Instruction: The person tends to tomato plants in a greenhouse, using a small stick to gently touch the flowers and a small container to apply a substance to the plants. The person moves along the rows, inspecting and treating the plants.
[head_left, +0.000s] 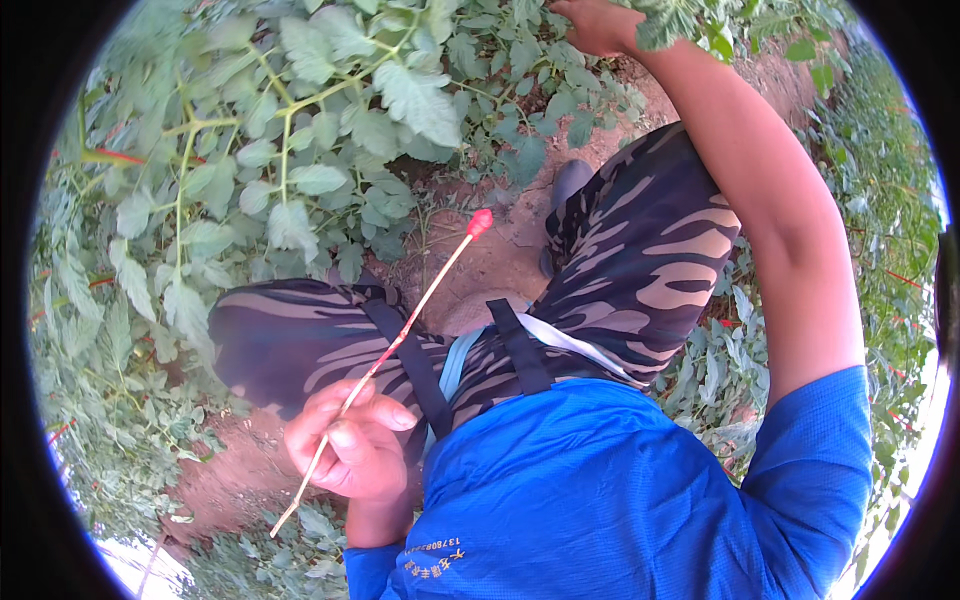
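My left hand (349, 442) grips a thin wooden stick (442, 271) between thumb and fingers, in front of my lap. The stick slants up to the right and ends in a bright red wad-like tip (480, 223). Red stains mark its middle, and its bare lower end sticks out below the hand. My right hand (600, 26) reaches far forward among tomato plant leaves (517, 56) at the top. Its fingertips are cut off by the picture's edge and leaves, so whether it holds anything is hidden. The red tip is apart from the foliage.
Tomato plants (315, 112) crowd the left and front, some leaves close to the camera. More plants (885, 195) stand on the right, with red strings among them. Bare soil (510, 232) lies between my bent legs (637, 247). Dark straps (409, 360) cross my lap. My blue shirt bears writing.
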